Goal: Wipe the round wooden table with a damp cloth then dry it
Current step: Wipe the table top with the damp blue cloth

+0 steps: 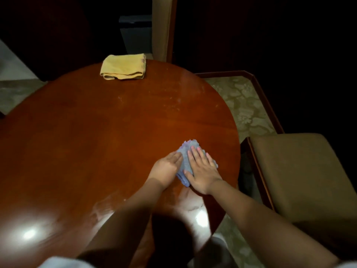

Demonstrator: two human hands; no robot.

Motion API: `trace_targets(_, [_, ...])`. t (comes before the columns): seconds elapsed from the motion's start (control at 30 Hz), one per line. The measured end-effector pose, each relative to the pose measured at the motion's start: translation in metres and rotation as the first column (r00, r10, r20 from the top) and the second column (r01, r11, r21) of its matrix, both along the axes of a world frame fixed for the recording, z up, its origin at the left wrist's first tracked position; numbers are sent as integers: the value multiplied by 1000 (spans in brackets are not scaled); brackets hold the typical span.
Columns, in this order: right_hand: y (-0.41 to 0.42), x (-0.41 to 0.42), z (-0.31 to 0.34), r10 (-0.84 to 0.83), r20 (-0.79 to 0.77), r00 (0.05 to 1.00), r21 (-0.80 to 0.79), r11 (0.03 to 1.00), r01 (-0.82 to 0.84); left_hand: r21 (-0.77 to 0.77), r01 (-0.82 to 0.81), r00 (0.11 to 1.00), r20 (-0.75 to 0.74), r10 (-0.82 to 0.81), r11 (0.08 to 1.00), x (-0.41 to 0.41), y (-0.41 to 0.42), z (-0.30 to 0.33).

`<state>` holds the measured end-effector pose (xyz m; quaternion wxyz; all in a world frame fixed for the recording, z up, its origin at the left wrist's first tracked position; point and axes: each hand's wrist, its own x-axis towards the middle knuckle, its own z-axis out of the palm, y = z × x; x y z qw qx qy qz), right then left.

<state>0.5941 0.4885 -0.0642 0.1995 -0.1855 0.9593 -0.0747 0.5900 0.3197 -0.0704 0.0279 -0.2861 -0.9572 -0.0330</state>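
Blue cloth (188, 163), bunched and floppy, sits near the right edge of the round wooden table (96, 132). Right hand (201, 171) lies flat on it, fingers straight; left hand (166, 168) presses its side, fingers extended. Soft stuff, likely best steered by palm pressure. Folded yellow cloth (123, 67) waits at the far edge.

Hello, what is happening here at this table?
A person is wiping the round wooden table. Both hands press flat on a crumpled blue cloth near the table's right edge: the left hand on its left side, the right hand on top. A folded yellow cloth lies untouched at the far edge.
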Motion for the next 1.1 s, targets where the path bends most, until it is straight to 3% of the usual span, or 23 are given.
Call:
trace_targets(0.3, [-77, 56, 2, 137, -2, 991, -32, 990, -137, -10, -118, 993, 14, 118, 993, 75, -82, -2])
trace_targets(0.5, [-78, 62, 2, 184, -12, 983, -6, 983, -184, 64, -193, 981, -5, 194, 979, 92, -74, -5])
trace_targets(0.9, [-11, 85, -3, 191, -16, 981, 3, 982, -191, 30, 96, 993, 59, -97, 995, 97, -40, 9])
trace_targets(1.1, [-11, 86, 0, 177, -8, 984, -11, 984, -177, -32, 66, 994, 87, -63, 997, 102, -36, 3])
